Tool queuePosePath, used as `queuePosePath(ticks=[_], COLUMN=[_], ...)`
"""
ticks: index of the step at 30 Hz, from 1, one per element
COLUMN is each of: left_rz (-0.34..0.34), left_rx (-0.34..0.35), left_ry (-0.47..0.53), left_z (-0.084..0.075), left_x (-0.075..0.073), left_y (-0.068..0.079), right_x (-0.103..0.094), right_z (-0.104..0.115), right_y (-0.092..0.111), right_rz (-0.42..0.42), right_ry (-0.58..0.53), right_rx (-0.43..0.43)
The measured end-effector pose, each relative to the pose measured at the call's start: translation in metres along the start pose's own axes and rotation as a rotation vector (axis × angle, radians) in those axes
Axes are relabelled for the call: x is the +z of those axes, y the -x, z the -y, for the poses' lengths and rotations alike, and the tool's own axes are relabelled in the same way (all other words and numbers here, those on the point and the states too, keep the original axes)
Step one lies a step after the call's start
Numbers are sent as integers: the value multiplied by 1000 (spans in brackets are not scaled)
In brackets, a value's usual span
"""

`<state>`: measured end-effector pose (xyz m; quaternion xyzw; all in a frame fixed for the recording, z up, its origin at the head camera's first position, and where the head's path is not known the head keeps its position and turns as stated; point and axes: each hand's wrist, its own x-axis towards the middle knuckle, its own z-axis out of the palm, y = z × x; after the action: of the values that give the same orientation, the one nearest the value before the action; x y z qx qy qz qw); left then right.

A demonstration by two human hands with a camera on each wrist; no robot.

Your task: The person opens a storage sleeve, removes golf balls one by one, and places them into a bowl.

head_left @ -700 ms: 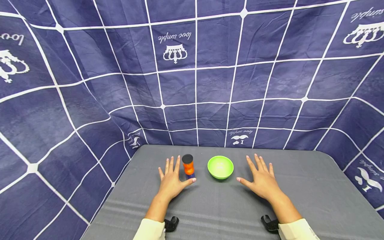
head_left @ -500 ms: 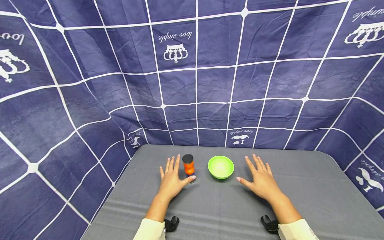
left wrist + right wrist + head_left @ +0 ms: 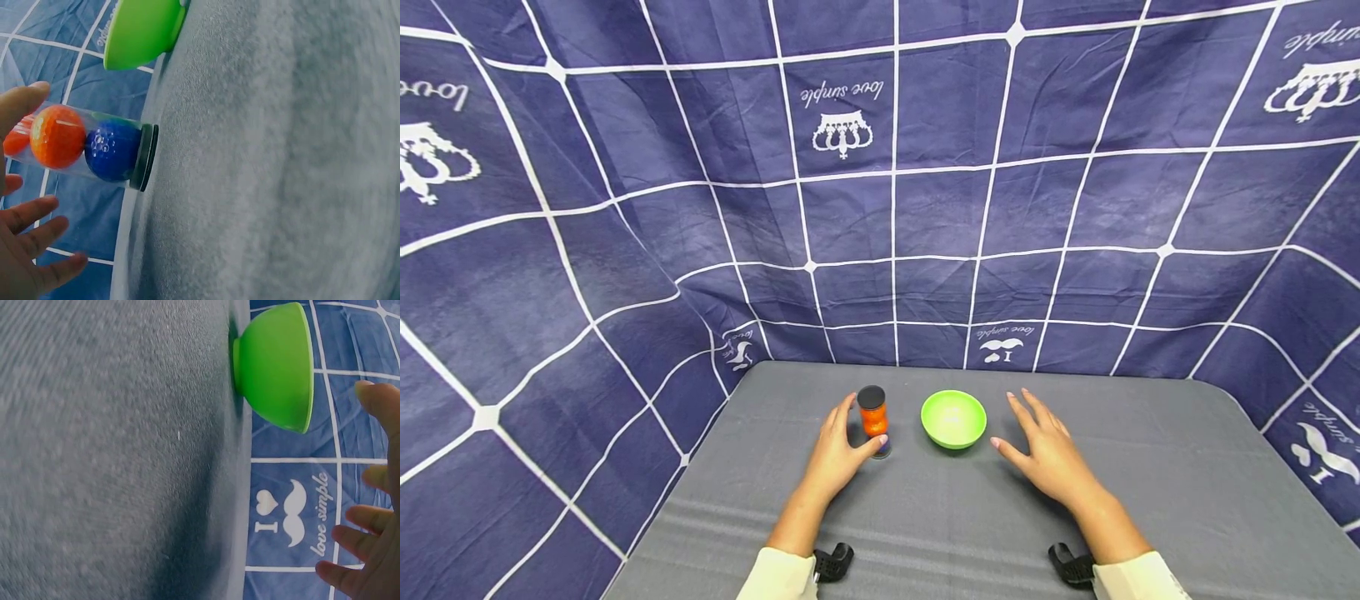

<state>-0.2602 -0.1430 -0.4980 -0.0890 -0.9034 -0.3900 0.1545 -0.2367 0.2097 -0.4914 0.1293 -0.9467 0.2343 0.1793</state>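
A clear tube of golf balls (image 3: 874,422) stands upright on the grey table, capped in black at the top. Orange balls and a blue one (image 3: 113,150) show through its wall, the blue one lowest. My left hand (image 3: 837,460) is at the tube's left, thumb crossing in front of its lower part and fingers beside it. In the left wrist view those fingers are spread and loosely bent, not wrapped round the tube. Right of it sits a light green bowl (image 3: 953,423), upright. My right hand (image 3: 1054,463) hovers to the bowl's right, fingers spread, apart from the bowl and holding nothing.
The grey cloth-covered table (image 3: 940,533) runs back to a blue curtain (image 3: 940,208) with white grid lines, which also closes off both sides. Dark straps with black mounts (image 3: 833,563) are on both wrists.
My left hand has shifted slightly right and turned, its fingers drawing together beside the tube. The right hand's fingers have moved slightly left toward the bowl. Tube and bowl stay put.
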Motion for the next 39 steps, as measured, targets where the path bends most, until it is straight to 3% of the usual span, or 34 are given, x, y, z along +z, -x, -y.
queuePosePath(ticks=[8,15,27,31,39], left_rz=[-8,-9,-47,-69,-51], left_rx=[18,-18,-32,20,100], left_ry=[120,178,200,190,184], left_z=[-2,-4,-10,-15,-28], left_x=[4,8,14,16,19], left_y=[0,1,1,4,9], right_x=[2,3,4,5,3], right_z=[7,13,26,32,51], right_y=[1,1,2,2,2], right_rz=[-8,0,-38,-58,-84], right_ry=[-42,-71,-141,-160,-208], right_rx=[-21,-34,-100,-129,-196])
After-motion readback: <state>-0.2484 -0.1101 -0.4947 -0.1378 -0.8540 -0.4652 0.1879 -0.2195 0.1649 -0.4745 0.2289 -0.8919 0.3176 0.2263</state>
